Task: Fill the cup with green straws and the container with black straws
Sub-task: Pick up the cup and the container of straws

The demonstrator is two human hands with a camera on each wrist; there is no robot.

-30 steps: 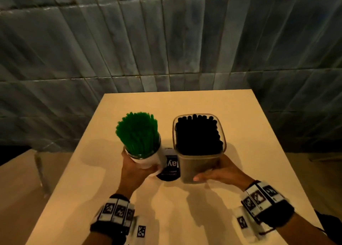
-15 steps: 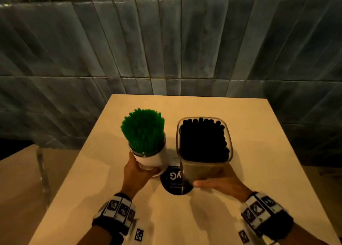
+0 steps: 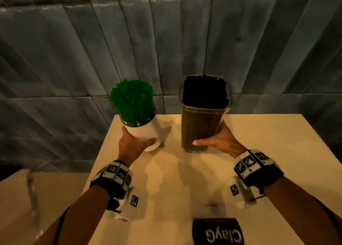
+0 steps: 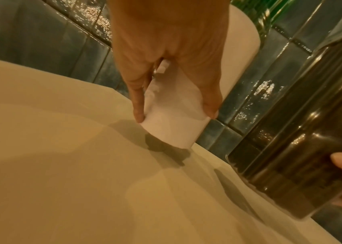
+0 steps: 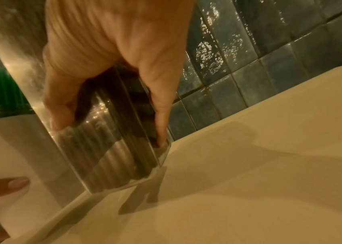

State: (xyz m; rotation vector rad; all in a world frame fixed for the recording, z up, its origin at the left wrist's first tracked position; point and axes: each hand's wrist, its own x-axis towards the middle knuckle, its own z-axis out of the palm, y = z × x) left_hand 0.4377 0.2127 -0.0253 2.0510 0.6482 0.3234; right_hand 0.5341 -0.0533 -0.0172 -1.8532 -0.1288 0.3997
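Note:
My left hand (image 3: 137,144) grips the lower part of a white cup (image 3: 143,133) packed with green straws (image 3: 132,99). The cup leans slightly and sits on or just above the beige table (image 3: 259,152). In the left wrist view my fingers (image 4: 138,105) wrap the cup (image 4: 176,127) near its base. My right hand (image 3: 212,142) grips a clear square container (image 3: 200,126) full of black straws (image 3: 204,91), thumb across its front. The right wrist view shows that container (image 5: 111,158) tilted, its base close to the table.
A round black coaster (image 3: 218,232) with white lettering lies near the table's front edge. A blue-grey tiled wall (image 3: 166,41) stands right behind the table's far edge. A lower pale surface (image 3: 27,198) lies to the left of the table.
Both hands have carried the cup and the container away from me toward the far edge of the table. The black coaster they stood by now lies behind them, near me.

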